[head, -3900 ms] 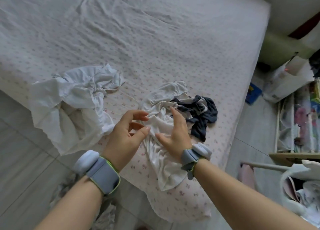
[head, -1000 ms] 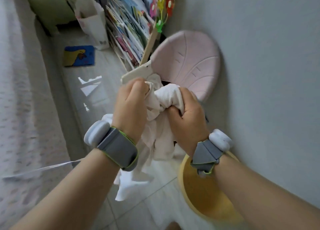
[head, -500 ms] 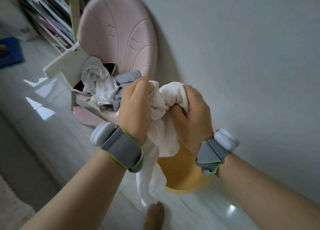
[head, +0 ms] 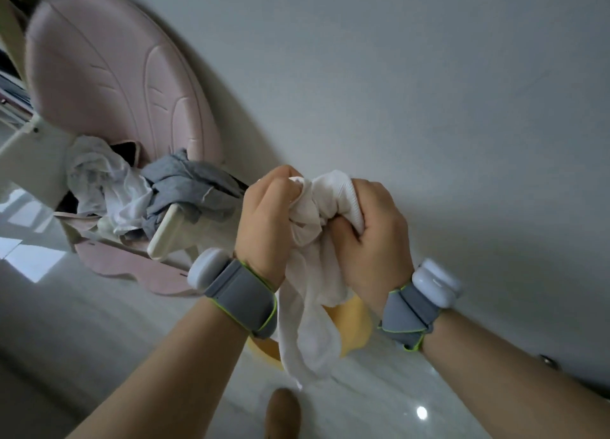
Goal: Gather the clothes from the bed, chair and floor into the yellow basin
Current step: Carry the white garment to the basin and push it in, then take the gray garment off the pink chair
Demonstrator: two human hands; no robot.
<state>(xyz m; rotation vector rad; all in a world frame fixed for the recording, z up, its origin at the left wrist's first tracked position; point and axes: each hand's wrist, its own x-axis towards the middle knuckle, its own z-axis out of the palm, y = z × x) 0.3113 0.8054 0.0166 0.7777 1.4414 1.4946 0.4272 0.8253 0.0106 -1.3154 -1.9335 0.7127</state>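
Observation:
Both hands clutch one bunched white garment at chest height. My left hand grips its left side and my right hand grips its right side, both fists closed. The cloth's loose end hangs down over the yellow basin, which stands on the floor by the wall and is mostly hidden behind the cloth and my wrists. On the pink chair to the left lie a white garment and a grey garment.
A grey wall runs along the right, close behind the basin. The glossy tiled floor spreads below. The chair's cream armrest juts toward me. My foot shows at the bottom.
The view has swung further right and closer to the chair and wall. My hands keep the same grip on the white garment, which now hangs over the basin.

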